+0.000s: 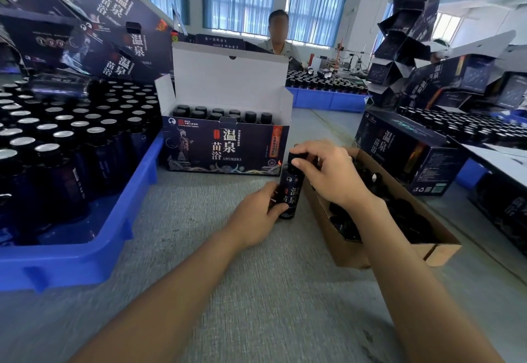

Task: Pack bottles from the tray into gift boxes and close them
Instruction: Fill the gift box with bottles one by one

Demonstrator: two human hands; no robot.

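A dark bottle [290,191] with a printed label stands upright on the grey table in front of the gift box. My left hand [256,214] grips its lower body. My right hand [328,171] curls over its black cap from above. The open dark gift box [225,148] has its white lid flap raised, and several capped bottles stand inside. To the left, a blue tray [114,220] holds several dark bottles with silver tops.
A brown cardboard box [356,254] of black caps sits under my right forearm. Closed gift boxes [399,151] are stacked right and at the back left. A person sits behind the open box. More blue trays [328,103] lie beyond.
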